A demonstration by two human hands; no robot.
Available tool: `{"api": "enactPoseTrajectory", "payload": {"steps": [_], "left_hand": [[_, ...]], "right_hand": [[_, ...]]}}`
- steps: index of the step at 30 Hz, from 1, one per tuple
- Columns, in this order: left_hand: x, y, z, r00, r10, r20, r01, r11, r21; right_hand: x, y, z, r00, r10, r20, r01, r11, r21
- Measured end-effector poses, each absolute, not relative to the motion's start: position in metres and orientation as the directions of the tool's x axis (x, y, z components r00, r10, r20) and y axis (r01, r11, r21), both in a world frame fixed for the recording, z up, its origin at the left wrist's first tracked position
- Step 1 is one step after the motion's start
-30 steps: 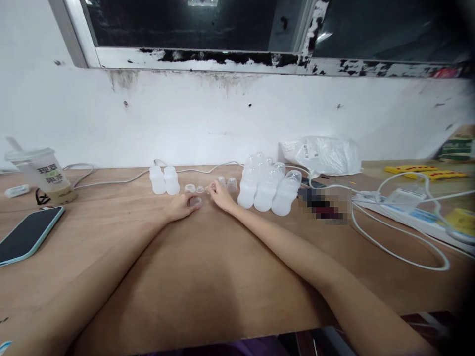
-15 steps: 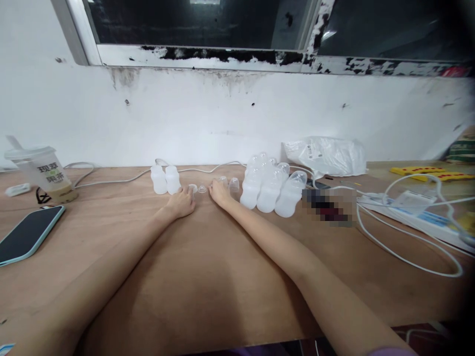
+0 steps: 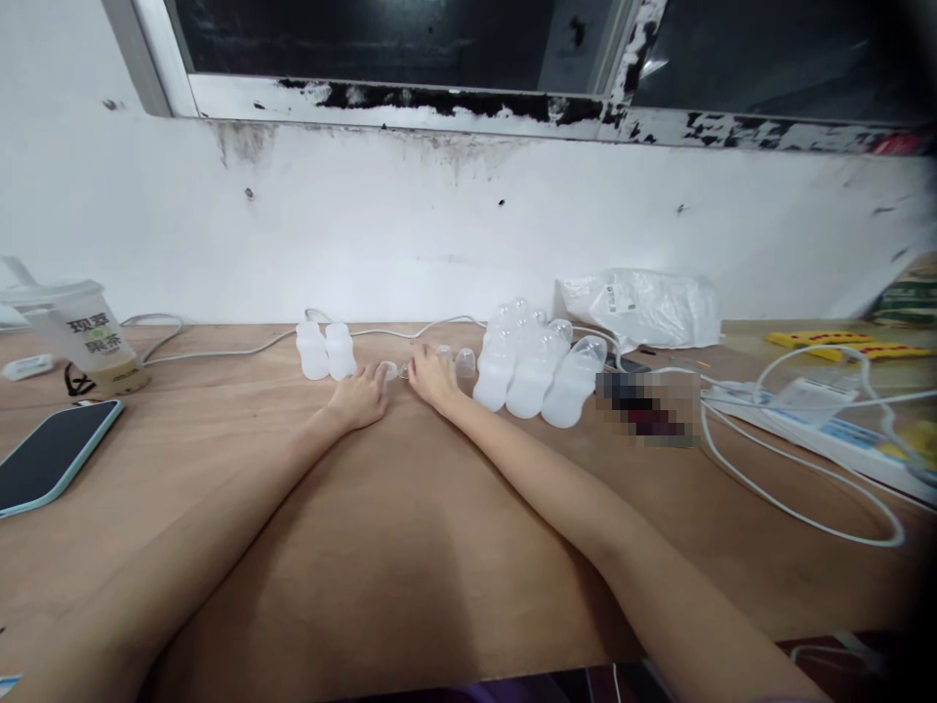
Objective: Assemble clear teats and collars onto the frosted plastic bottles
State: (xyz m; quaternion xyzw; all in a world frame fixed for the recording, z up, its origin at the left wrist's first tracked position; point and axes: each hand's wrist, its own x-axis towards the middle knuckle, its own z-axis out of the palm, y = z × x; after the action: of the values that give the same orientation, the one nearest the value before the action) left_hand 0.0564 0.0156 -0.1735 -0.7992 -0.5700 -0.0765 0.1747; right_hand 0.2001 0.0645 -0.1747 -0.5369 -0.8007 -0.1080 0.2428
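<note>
My left hand [image 3: 360,395] rests low on the table with its fingers curled on a small white ring [image 3: 390,370]. Close beside it, my right hand [image 3: 433,378] has its fingertips bent down around a small clear nipple-like piece [image 3: 403,371], partly hidden by the fingers. Behind and to the right of that hand stand clear dome caps [image 3: 466,362]. Two white, waisted bottles [image 3: 312,353] without caps stand upright beyond my left hand. Several similar bottles with clear domed caps [image 3: 528,376] are grouped to the right of my right hand.
A drink cup [image 3: 92,337] and a phone [image 3: 59,454] are at the left. A white plastic bag [image 3: 644,308] lies against the wall. Power strip [image 3: 812,420], looped white cables and a pixelated patch [image 3: 648,410] occupy the right side. A cable runs along the back.
My right hand has shifted slightly left onto the small clear piece. The white ring has moved a little right with my left hand's fingers, and the hands are closer together.
</note>
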Motion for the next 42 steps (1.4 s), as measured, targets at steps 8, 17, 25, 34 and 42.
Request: {"api": "enactPoseTrajectory", "payload": {"steps": [8,17,25,34,42], "left_hand": [[0.063,0.022,-0.170,0.311,0.885,0.347,0.941,-0.237,-0.240],[0.061,0.044,-0.175,0.329,0.895,0.302,0.937,-0.270,-0.220],[0.064,0.036,-0.180,0.402,0.827,0.393,0.916,-0.362,-0.174],[0.062,0.039,-0.182,0.390,0.834,0.391,0.917,-0.389,-0.086],[0.061,0.037,-0.182,0.378,0.843,0.384,0.921,-0.385,-0.060]], "right_hand": [[0.198,0.064,-0.180,-0.636,0.620,0.459,0.734,0.671,0.109],[0.201,0.063,-0.178,-0.606,0.669,0.430,0.763,0.641,0.080],[0.212,0.073,-0.185,-0.501,0.700,0.509,0.810,0.586,-0.010],[0.213,0.079,-0.184,-0.533,0.713,0.455,0.797,0.604,-0.015],[0.214,0.072,-0.179,-0.463,0.699,0.545,0.830,0.558,-0.011]]}}
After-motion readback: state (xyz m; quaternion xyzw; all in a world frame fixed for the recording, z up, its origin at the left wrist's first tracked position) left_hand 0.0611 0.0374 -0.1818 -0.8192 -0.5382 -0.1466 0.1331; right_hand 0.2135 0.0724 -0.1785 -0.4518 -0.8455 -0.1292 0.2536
